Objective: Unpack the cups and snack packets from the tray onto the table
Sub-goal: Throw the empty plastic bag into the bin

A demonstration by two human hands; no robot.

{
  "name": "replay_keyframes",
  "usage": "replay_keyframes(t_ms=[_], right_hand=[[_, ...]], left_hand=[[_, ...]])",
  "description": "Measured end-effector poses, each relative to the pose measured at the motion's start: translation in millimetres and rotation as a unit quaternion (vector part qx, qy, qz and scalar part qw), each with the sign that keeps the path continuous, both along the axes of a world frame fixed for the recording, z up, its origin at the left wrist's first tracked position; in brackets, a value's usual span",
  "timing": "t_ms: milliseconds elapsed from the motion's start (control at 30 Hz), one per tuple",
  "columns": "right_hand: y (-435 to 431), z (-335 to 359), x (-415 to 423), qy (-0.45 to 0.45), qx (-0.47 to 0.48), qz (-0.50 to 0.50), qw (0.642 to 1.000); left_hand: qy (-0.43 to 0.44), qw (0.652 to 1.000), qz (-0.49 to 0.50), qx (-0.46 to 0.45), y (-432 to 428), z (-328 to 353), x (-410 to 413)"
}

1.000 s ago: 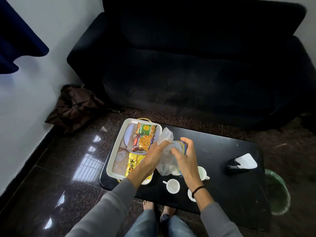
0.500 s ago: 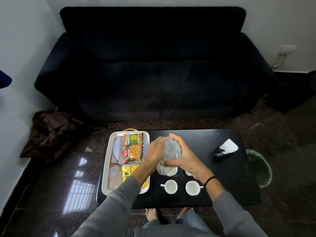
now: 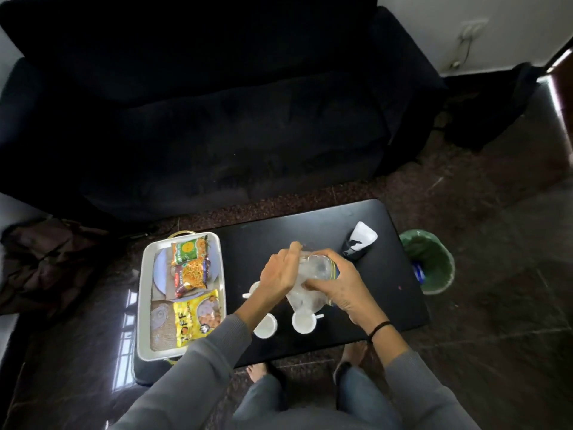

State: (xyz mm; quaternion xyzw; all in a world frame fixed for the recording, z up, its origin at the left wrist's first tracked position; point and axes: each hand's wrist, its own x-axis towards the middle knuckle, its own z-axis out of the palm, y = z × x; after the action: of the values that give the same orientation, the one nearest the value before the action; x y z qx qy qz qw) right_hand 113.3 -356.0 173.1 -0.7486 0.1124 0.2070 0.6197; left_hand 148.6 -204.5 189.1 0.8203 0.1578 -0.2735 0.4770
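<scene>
- Left hand (image 3: 280,271) is above the table (image 3: 310,221), fingers curled down and gripping the upper left side of the clear plastic bag (image 3: 313,273).
- Right hand (image 3: 344,287) is wrapped round the right side of the same bag, with the thumb across its front. A black band sits on the wrist.
- The bag is held between both hands above the cups, off the table. Its contents are blurry; a blue-striped edge shows at its right end.
- Cups: near-left cup (image 3: 265,325) and near-right cup (image 3: 304,321) stand upright on the table below the hands. A third cup (image 3: 254,288) is mostly hidden behind the left wrist, with its handle sticking out to the left.
- Tray (image 3: 143,305) is on the left end of the table.
- In the tray, the green packet (image 3: 187,249) and red packet (image 3: 190,276) lie on a blue plate (image 3: 161,268). The yellow packet (image 3: 198,318) is at the near end.
- A black-and-white holder (image 3: 359,240) is on the far right of the table.
- A green bin (image 3: 431,262) stands on the floor just beside the table's right end.
</scene>
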Motion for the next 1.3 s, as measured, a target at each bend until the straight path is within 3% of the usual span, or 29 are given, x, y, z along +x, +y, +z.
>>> replay_keyframes(t_ms=[167,367,667,900,1100,1300], right_hand=[[-85,-24,1,0.039,0.008,-0.066,0.997],[-176,-58,4,0.061,0.038,-0.178,0.981],[-294,-148,24,0.136,0.046,-0.397,0.907],[-373,-227,74,0.151,-0.161,-0.338,0.915],[-406,-279,104,0.196,-0.214,-0.27,0.918],[-404,-290,98,0.166,-0.236,-0.278,0.916]], left_hand=[[0.053,0.998,-0.016,-0.022,-84,-21,6],[0.077,0.99,0.042,-0.11,-175,-53,16],[0.154,0.983,-0.043,-0.088,-289,-126,35],[0.17,0.982,-0.028,-0.078,-341,-182,64],[0.176,0.982,-0.012,-0.066,-358,-220,79],[0.18,0.982,-0.016,-0.061,-365,-233,84]])
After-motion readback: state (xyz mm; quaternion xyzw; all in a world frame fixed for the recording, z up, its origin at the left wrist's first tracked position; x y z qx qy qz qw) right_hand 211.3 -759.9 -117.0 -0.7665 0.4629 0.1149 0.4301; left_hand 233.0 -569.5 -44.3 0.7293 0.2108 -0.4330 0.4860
